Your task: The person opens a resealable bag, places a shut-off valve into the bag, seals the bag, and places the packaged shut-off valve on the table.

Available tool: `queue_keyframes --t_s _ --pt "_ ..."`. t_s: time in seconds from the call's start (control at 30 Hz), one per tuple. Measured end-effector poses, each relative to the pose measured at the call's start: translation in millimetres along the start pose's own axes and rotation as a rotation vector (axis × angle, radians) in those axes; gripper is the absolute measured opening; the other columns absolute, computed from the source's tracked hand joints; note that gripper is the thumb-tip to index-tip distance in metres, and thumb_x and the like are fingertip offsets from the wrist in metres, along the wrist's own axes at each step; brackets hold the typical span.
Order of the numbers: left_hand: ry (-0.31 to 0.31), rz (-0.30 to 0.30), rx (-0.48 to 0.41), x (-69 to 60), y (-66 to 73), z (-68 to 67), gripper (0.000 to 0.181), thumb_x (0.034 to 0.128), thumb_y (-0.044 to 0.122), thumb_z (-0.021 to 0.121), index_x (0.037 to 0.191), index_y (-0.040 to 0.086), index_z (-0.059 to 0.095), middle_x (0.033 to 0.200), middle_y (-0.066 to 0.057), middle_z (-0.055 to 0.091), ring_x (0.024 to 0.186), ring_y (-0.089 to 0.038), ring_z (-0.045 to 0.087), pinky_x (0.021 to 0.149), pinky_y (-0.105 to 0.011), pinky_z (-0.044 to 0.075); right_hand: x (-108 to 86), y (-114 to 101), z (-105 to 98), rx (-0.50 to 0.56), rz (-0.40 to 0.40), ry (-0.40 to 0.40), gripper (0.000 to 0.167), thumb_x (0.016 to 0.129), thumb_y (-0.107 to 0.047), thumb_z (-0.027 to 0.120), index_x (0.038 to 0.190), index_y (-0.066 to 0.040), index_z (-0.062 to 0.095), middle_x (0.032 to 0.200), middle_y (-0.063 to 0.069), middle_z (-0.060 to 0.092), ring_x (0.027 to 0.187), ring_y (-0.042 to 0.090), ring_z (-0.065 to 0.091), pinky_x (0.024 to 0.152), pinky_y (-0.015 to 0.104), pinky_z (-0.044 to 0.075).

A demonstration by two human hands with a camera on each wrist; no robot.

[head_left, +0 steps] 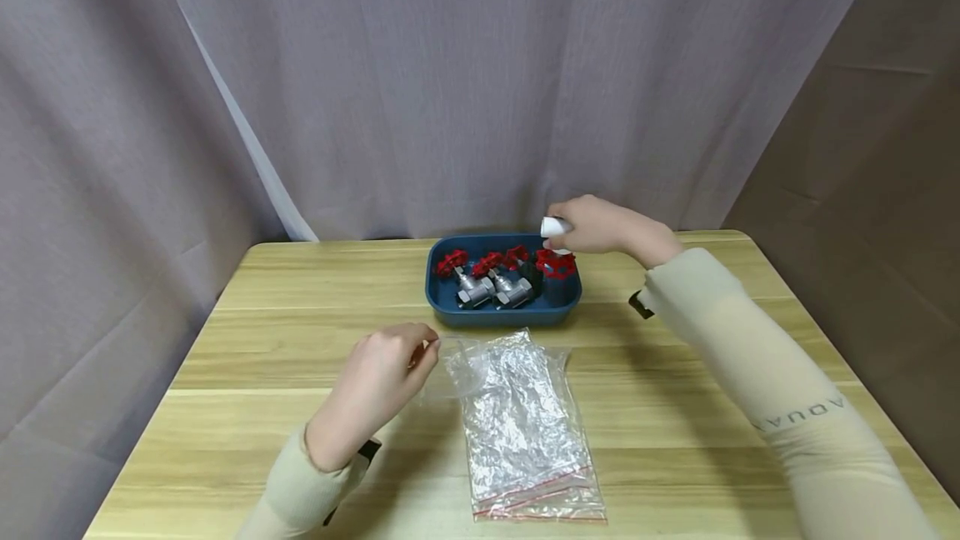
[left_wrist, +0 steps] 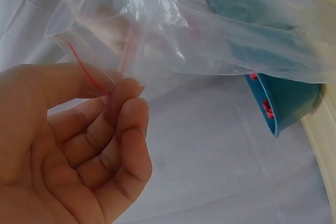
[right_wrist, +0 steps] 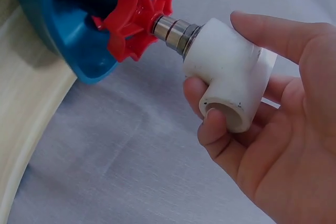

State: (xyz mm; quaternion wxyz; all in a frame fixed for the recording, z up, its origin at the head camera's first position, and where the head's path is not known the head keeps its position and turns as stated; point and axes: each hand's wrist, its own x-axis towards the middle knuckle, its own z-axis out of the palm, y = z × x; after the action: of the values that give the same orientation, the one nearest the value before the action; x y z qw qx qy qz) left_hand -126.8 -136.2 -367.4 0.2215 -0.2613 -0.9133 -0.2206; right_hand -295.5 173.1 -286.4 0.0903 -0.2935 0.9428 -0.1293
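Observation:
My right hand (head_left: 596, 225) grips the white plastic body of a valve (right_wrist: 223, 59) over the right end of a blue tray (head_left: 502, 317). Its red handwheel (right_wrist: 140, 17) points down toward the tray, joined to the body by a metal stem. Between thumb and fingertips, my left hand (head_left: 386, 365) pinches the red-lined zip edge of a clear bag (left_wrist: 173, 30). That bag hangs in front of the tray, over the other bags. Metal valves (head_left: 476, 292) with red handwheels lie in the tray's left and middle part.
Flat clear zip bags (head_left: 525, 423) with red seal lines lie on the wooden table (head_left: 300, 357) in front of the tray. A grey curtain (head_left: 450, 90) hangs behind the table's back edge. A brown cloth wall (head_left: 862, 190) stands at the right.

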Motion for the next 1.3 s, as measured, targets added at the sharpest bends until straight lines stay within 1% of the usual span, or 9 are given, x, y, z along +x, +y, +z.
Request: queue_keyframes --t_s 0.3,0.43,0.57,0.7,0.83,0.93,1.03,1.2,1.3 --pt "0.005 0.0 0.0 -1.1 0.1 0.6 0.006 0.0905 0.008 0.07 0.086 0.01 0.073 0.07 0.008 0.062 0.056 -0.004 0.051 0.052 -0.027 0.047 -15.6 -19 -2 0.072 -0.057 0.006 0.023 0.096 -0.024 0.067 0.112 -0.007 0.065 0.091 0.002 0.067 0.077 0.019 0.058 0.07 0.036 0.048" --pt "0.011 0.004 -0.004 0.5 -0.4 1.1 0.006 0.0912 0.008 0.069 0.087 0.009 0.073 0.071 0.006 0.063 0.056 -0.005 0.052 0.053 -0.027 0.048 -24.3 -35 2 0.079 -0.108 0.007 0.021 0.096 -0.024 0.068 0.111 -0.009 0.065 0.092 0.001 0.066 0.076 0.018 0.058 0.068 0.036 0.048" --pt "0.025 -0.001 -0.013 1.4 -2.1 2.4 0.007 0.0917 0.008 0.068 0.088 0.009 0.073 0.072 0.005 0.064 0.056 -0.006 0.053 0.053 -0.029 0.049 -37.6 -56 6 0.087 -0.181 0.024 0.019 0.095 -0.024 0.069 0.109 -0.012 0.066 0.093 -0.002 0.064 0.074 0.015 0.057 0.066 0.033 0.049" --pt "0.024 -0.025 -0.042 1.9 -3.3 3.5 0.008 0.0928 0.008 0.067 0.089 0.009 0.074 0.072 0.004 0.066 0.056 -0.006 0.053 0.053 -0.027 0.048 -53.6 -80 10 0.11 -0.278 0.073 0.017 0.096 -0.024 0.069 0.108 -0.012 0.065 0.093 -0.005 0.062 0.074 0.01 0.057 0.065 0.031 0.05" --pt "0.007 -0.058 -0.082 2.6 -3.9 3.6 0.009 0.0938 0.008 0.066 0.09 0.007 0.074 0.067 0.007 0.061 0.054 -0.005 0.049 0.051 -0.024 0.044 -67.2 -102 16 0.135 -0.359 0.154 0.017 0.096 -0.024 0.069 0.106 -0.011 0.064 0.091 -0.006 0.06 0.074 0.008 0.057 0.066 0.028 0.052" --pt "0.0 -0.078 -0.104 3.8 -3.7 3.2 0.01 0.0945 0.008 0.065 0.091 0.007 0.074 0.064 0.008 0.056 0.053 -0.005 0.046 0.05 -0.023 0.041 -74.6 -117 23 0.153 -0.37 0.207 0.021 0.095 -0.026 0.07 0.109 -0.011 0.064 0.094 -0.006 0.06 0.077 0.008 0.057 0.067 0.027 0.052" --pt "-0.002 -0.094 -0.125 5.2 -2.9 2.3 0.011 0.0949 0.009 0.064 0.092 0.007 0.074 0.064 0.009 0.056 0.053 -0.005 0.045 0.048 -0.023 0.04 -79.8 -127 33 0.167 -0.37 0.256 0.026 0.094 -0.028 0.071 0.114 -0.012 0.064 0.099 -0.005 0.061 0.079 0.009 0.057 0.067 0.027 0.053" --pt "-0.014 -0.1 -0.162 6.9 -2.0 0.4 0.014 0.0945 0.007 0.062 0.094 0.009 0.075 0.066 0.009 0.058 0.051 -0.004 0.043 0.047 -0.022 0.04 -82.6 -135 51 0.18 -0.377 0.329 0.028 0.094 -0.026 0.072 0.116 -0.013 0.063 0.101 -0.005 0.062 0.078 0.009 0.058 0.066 0.026 0.053" --pt "-0.023 -0.1 -0.192 8.5 -1.8 -1.0 0.013 0.0953 0.006 0.062 0.095 0.007 0.075 0.067 0.009 0.059 0.051 -0.003 0.044 0.048 -0.023 0.041 -82.6 -137 63 0.159 -0.383 0.377 0.027 0.093 -0.025 0.072 0.115 -0.012 0.064 0.102 -0.003 0.063 0.08 0.01 0.058 0.067 0.026 0.053"
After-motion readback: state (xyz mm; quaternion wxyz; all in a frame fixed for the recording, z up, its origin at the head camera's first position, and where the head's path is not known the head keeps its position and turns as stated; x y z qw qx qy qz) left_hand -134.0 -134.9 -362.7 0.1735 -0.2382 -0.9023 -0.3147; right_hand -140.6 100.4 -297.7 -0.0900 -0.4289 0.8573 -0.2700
